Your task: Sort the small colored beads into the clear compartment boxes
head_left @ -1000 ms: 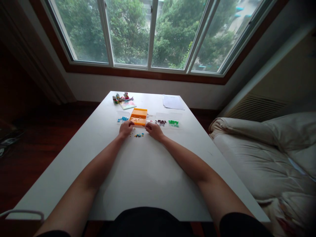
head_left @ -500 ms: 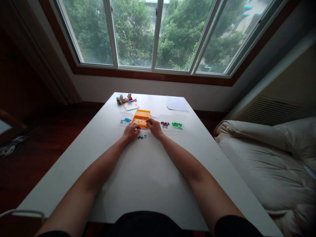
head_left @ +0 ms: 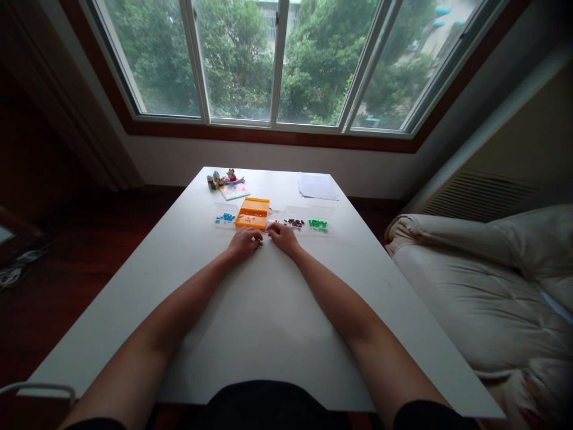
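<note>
My left hand (head_left: pixel 245 242) rests on the white table just in front of an open orange box (head_left: pixel 253 205). Its fingers are bent together, over small building pieces (head_left: pixel 260 245) that it mostly hides; anything in the fingertips is too small to name. My right hand (head_left: pixel 283 237) is closed in a pinch close to the left one, at the box's near right corner. What it pinches cannot be made out. Small pale pieces (head_left: pixel 251 218) lie in the box.
Clear trays hold blue pieces (head_left: pixel 225 218) on the left, dark brown pieces (head_left: pixel 294 223) and green pieces (head_left: pixel 317 225) on the right. Small toy figures (head_left: pixel 215 179), a pastel booklet (head_left: pixel 235 191) and white papers (head_left: pixel 318 186) lie at the table's far end.
My right hand has drawn back out of the orange box toward me. My left hand has shifted right, over the small pieces that showed openly before. The view has tilted slightly.
</note>
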Available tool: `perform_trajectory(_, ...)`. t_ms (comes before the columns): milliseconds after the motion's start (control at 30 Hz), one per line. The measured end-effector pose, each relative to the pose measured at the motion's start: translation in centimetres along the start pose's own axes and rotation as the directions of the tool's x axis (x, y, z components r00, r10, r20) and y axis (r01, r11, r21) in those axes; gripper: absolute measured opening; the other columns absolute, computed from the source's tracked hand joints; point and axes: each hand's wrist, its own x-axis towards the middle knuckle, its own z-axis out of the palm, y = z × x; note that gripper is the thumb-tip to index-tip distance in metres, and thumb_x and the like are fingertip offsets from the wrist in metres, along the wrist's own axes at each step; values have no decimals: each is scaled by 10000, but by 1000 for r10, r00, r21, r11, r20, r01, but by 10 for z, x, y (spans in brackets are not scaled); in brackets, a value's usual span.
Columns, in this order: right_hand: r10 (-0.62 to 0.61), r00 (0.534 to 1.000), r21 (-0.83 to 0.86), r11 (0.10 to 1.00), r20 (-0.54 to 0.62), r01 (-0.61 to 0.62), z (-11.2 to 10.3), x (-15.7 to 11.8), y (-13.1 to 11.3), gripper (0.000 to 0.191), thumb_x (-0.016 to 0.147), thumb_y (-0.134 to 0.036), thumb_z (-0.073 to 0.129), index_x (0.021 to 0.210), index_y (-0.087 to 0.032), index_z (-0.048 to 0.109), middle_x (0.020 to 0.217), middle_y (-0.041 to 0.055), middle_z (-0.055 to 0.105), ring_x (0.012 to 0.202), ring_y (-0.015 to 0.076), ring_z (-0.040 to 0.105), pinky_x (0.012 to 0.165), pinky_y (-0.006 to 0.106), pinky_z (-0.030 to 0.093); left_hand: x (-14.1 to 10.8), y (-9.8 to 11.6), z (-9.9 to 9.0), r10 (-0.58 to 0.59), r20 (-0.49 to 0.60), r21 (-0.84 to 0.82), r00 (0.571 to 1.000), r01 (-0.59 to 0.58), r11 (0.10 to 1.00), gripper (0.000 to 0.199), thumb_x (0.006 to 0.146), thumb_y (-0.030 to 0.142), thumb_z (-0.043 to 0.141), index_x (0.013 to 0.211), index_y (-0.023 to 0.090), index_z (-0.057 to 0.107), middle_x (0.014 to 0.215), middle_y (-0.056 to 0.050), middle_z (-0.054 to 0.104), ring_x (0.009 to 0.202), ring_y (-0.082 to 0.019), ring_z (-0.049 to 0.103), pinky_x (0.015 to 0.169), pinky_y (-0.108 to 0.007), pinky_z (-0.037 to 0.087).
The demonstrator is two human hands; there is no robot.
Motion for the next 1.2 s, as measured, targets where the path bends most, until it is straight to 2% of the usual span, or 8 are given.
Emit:
perform_trajectory(300,-26,1000,-105,994,13,27,3,-2,-1,195,854,-225,570,969,-208,727,809,5,706,753,151,604,738,241,438,0,2,-5,7,46,-89,999,-3,996,178,834,316,664,938,231,781,884,-42,719,830,-192,627,796,-310,495)
perform_trajectory(500,-83,997,-91,993,-11,81,7,0,5,179,848,-211,575,938,-205,729,783,1,694,715,144,583,711,238,430,1,0,-4,8,34,-83,999,-5,997,168,826,281,656,919,219,782,859,-33,721,795,-177,623,753,-286,486)
perform_trajectory(700,-123,992,-53,991,-40,121,10,1,11,167,830,-182,590,905,-206,736,755,-2,682,692,140,564,687,240,421,3,-8,3,-53,-4,-80,999,53,995,176,817,240,637,917,210,779,873,-34,739,781,-173,628,733,-278,486)
perform_trajectory(833,-204,977,-13,979,62,206,10,2,14,173,810,-148,600,906,-200,735,782,-1,681,703,132,566,696,236,426,4,-16,6,-94,-45,-66,995,91,994,190,826,211,624,939,224,777,893,-36,744,795,-177,638,747,-290,492)
perform_trajectory(967,-341,919,13,938,198,346,8,3,15,161,782,-149,673,921,-196,738,849,16,670,776,142,572,745,244,438,3,-20,5,-107,-78,-23,991,106,994,179,825,190,633,931,223,774,893,-45,724,796,-179,629,765,-305,488)
perform_trajectory(1200,-407,880,-75,897,246,435,9,3,14,93,806,-172,709,885,-206,745,889,35,658,881,177,566,848,289,424,0,-13,1,-78,-76,-3,994,78,997,128,826,210,663,899,222,767,886,-44,686,834,-193,606,797,-323,494)
